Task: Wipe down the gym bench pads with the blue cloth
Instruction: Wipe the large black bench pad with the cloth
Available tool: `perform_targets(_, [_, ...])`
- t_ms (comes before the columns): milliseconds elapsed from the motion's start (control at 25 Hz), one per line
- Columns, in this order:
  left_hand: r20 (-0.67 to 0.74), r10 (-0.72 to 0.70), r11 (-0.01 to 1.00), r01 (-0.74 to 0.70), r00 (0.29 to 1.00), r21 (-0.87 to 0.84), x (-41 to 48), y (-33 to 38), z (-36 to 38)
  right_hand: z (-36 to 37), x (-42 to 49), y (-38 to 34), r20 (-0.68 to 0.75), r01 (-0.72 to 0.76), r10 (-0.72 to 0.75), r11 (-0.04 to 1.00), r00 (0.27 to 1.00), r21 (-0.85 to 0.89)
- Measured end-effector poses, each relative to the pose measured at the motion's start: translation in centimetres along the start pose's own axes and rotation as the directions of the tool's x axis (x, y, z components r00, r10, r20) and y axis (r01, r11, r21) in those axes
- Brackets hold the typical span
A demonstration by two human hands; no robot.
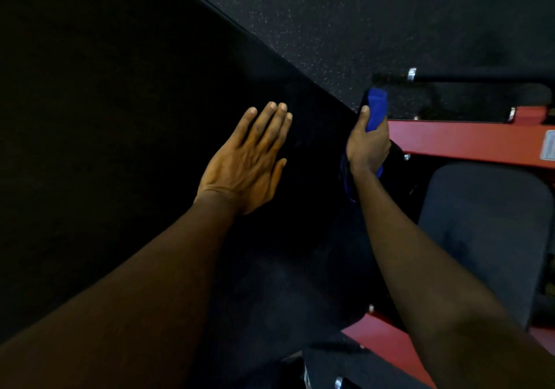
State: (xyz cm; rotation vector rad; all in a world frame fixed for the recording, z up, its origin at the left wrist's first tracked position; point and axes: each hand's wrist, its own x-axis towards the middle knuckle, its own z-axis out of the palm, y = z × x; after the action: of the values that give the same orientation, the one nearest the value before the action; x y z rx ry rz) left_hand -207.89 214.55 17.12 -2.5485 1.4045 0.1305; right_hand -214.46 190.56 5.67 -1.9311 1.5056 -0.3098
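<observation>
A large black bench pad [126, 112] fills the left and middle of the head view, running diagonally. My left hand [249, 160] lies flat on it with straight fingers held together. My right hand [368, 142] grips the blue cloth [377, 109] at the pad's right edge, thumb over the cloth. Part of the cloth sticks out above the hand and a bit shows below the wrist. A second, grey-black seat pad [483, 232] sits lower right.
The red steel frame [468, 142] of the bench runs right of the pad and reappears at the bottom [387, 346]. A black bar with metal collars [462, 77] lies beyond it. Speckled black rubber floor [360, 13] covers the top.
</observation>
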Motion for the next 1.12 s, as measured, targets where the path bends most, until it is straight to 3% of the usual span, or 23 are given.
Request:
perform_targets(240, [-0.005, 0.007, 1.000, -0.007, 1.000, 0.019, -0.1, 0.3, 0.0, -0.2, -2.5, -0.7, 0.010, -0.054, 0.055, 0.996, 0.998, -0.068])
perform_targets(360, [-0.012, 0.005, 1.000, -0.004, 1.000, 0.013, -0.1, 0.2, 0.0, -1.2, -11.1, 1.5, 0.055, 0.183, -0.182, 0.983, 0.982, -0.012])
perform_targets(440, [-0.012, 0.005, 1.000, -0.004, 1.000, 0.026, 0.0, 0.2, -0.1, -1.8, -11.6, 3.7, 0.035, 0.251, -0.251, 0.968, 0.967, 0.001])
perform_targets(560, [-0.010, 0.015, 0.999, -0.015, 1.000, 0.033, -0.1, 0.2, -0.1, -2.1, -5.0, 6.8, -0.022, 0.039, -0.041, 0.996, 0.999, -0.074])
perform_targets(720, [-0.017, 0.012, 0.998, -0.011, 1.000, 0.058, -0.1, 0.2, 0.0, -2.9, 1.2, 8.4, -0.089, -0.270, 0.265, 0.961, 0.960, -0.054])
perform_targets(840, [-0.016, 0.016, 0.998, -0.015, 1.000, 0.054, -0.2, 0.1, 0.0, -2.6, -2.3, 7.2, -0.053, -0.255, 0.252, 0.965, 0.966, -0.063])
perform_targets(1000, [-0.020, 0.004, 0.997, -0.003, 1.000, 0.072, -0.2, 0.1, 0.0, -3.3, -12.4, 8.6, 0.015, -0.009, 0.008, 1.000, 1.000, 0.020])
perform_targets(1120, [-0.036, -0.005, 0.999, 0.007, 0.999, 0.051, 0.0, 0.1, 0.0, -3.5, -8.9, 10.8, -0.099, -0.120, 0.126, 0.991, 0.987, 0.065])
